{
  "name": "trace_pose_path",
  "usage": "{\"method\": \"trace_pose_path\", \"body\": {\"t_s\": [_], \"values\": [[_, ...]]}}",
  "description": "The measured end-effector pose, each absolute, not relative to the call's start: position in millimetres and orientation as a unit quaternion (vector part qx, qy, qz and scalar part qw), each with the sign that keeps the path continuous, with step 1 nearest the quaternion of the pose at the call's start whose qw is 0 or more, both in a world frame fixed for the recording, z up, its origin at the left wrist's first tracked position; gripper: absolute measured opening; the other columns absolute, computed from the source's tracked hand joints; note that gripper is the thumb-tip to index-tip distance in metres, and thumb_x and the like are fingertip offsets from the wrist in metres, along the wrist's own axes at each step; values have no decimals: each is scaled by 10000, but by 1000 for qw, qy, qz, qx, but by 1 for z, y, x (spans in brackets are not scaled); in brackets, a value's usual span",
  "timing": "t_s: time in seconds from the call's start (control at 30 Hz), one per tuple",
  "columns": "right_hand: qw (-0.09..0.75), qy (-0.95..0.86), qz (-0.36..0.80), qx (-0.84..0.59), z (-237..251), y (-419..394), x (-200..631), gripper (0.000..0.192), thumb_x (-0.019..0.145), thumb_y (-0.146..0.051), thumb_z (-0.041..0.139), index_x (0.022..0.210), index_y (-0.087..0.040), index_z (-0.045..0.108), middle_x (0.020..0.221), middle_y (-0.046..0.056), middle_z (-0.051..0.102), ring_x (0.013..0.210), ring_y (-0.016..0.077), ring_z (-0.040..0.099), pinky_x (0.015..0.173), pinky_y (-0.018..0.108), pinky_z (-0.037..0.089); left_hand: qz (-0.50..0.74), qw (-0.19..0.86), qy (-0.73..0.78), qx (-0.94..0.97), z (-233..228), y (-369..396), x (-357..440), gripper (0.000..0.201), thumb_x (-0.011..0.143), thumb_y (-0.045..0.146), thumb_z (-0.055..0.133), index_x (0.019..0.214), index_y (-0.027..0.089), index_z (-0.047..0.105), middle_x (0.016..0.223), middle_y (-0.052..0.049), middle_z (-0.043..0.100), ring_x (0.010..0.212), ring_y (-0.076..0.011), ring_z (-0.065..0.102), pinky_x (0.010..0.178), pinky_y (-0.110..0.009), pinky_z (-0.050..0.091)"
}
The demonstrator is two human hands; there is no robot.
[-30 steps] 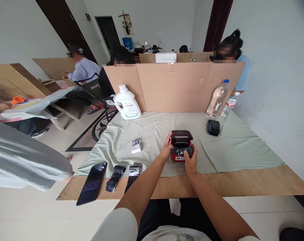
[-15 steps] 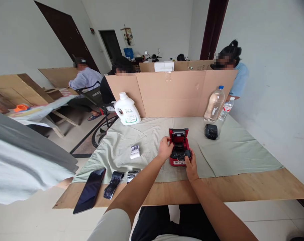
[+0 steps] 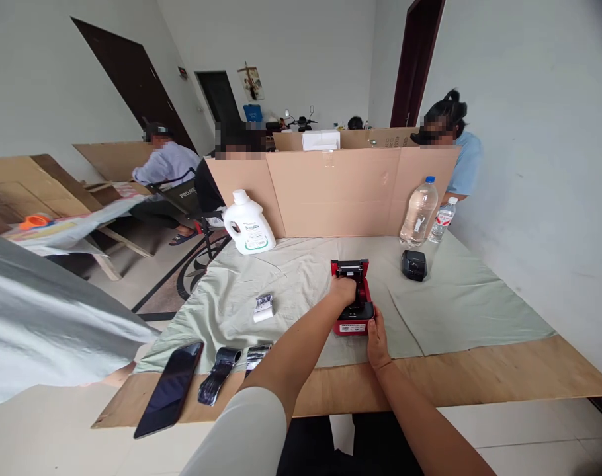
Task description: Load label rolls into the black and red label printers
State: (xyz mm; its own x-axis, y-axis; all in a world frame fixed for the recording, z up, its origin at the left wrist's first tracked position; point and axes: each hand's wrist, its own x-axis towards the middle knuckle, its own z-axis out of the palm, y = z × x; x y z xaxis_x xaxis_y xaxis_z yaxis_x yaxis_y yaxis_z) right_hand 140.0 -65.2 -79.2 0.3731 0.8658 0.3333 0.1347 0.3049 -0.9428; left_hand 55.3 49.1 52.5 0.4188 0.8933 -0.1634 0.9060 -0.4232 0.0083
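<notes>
A small red and black label printer (image 3: 351, 327) sits on the cloth in front of me with its lid raised. My left hand (image 3: 344, 289) reaches into the open compartment from the left, fingers curled and pointing down. Its fingertips are hidden, so what they pinch does not show. Against the printer's right front side, my right hand (image 3: 379, 340) grips the casing. Left of the printer lies a small label roll (image 3: 264, 308) with a white backing. Closer to me are a dark strip of ribbon or film (image 3: 220, 373) and a second silvery strip (image 3: 257, 357), partly behind my left forearm.
A phone (image 3: 169, 390) lies at the front left edge. A white detergent jug (image 3: 251, 225), a large water bottle (image 3: 419, 215), a smaller bottle (image 3: 442, 221) and a black block-shaped object (image 3: 413, 265) stand farther back. A cardboard partition (image 3: 331, 192) closes the far side; people sit beyond it.
My left hand has gone from the printer's left rim into its compartment. The dark film over the printer's front no longer shows there. My right hand has slid slightly down its side.
</notes>
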Motion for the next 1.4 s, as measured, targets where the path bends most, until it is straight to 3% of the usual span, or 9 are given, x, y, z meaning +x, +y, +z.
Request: {"method": "trace_pose_path", "body": {"t_s": [0.2, 0.4, 0.63, 0.77, 0.9, 1.0, 1.17, 1.3, 1.4], "values": [[630, -493, 254, -543, -83, -62, 138, 668, 810, -529, 543, 1363, -189, 387, 1350, 133, 473, 1267, 281, 427, 1073, 505, 323, -77, 47, 542, 835, 54, 50, 57, 253, 694, 147, 644, 941, 116, 688, 989, -167, 697, 1011, -286, 623, 951, -397, 389], [628, -499, 242, -547, -83, -60, 139, 665, 793, -530, 557, 1340, -187, 401, 1338, 133, 475, 1248, 276, 437, 1068, 493, 325, -14, 90, 545, 833, 59, 44, 43, 363, 665, 290, 684, 1015, 212, 628, 976, -58, 700, 951, -233, 639, 886, -334, 441], [614, -515, 246, -545, -77, -62, 143, 688, 781, -549, 551, 1341, -185, 385, 1347, 132, 457, 1249, 263, 431, 1078, 476, 303, 283, 373, 518, 716, 66, 24, -23, 288, 721, 216, 605, 999, 142, 590, 927, -52, 668, 813, -159, 626, 738, -254, 483], [609, -514, 244, -553, -69, -65, 142, 648, 792, -540, 550, 1318, -186, 413, 1294, 125, 498, 1191, 259, 477, 1051, 475, 336, 280, 506, 487, 655, 80, 24, -125, 340, 662, 170, 656, 995, 119, 607, 907, -52, 674, 790, -161, 623, 717, -259, 481], [604, -524, 243, -550, -64, -67, 142, 642, 800, -542, 544, 1318, -184, 418, 1289, 126, 500, 1184, 261, 484, 1031, 465, 363, 193, 363, 640, 649, 87, 12, -218, 301, 631, 187, 729, 903, 88, 648, 777, -25, 674, 785, -174, 613, 724, -258, 483], [602, -528, 247, -546, -65, -67, 142, 650, 802, -555, 536, 1326, -192, 410, 1288, 122, 503, 1178, 257, 492, 1021, 463, 377, 166, 262, 701, 642, 79, -3, -243, 365, 738, 262, 711, 1033, 70, 613, 934, -54, 665, 887, -189, 595, 787, -308, 492], [598, -523, 235, -560, -69, -66, 144, 695, 783, -579, 548, 1330, -176, 403, 1298, 135, 499, 1176, 266, 494, 1022, 479, 370, 143, 227, 712, 649, 56, -22, -234, 371, 897, 346, 548, 1190, 118, 538, 1183, -72, 559, 1024, -239, 568, 853, -417, 501], [596, -522, 241, -560, -69, -67, 144, 696, 789, -567, 548, 1339, -169, 394, 1315, 141, 488, 1196, 267, 482, 1032, 480, 360, 136, 192, 707, 667, 45, -31, -224, 362, 888, 343, 562, 1189, 142, 538, 1184, -90, 562, 1011, -219, 581, 842, -415, 511], [599, -526, 243, -552, -69, -67, 143, 687, 796, -557, 542, 1344, -173, 387, 1317, 139, 485, 1207, 261, 474, 1041, 472, 354, 115, 186, 686, 694, 35, -43, -216, 273, 792, 210, 658, 1056, 150, 625, 1117, -80, 599, 1014, -222, 572, 897, -368, 477]]}}
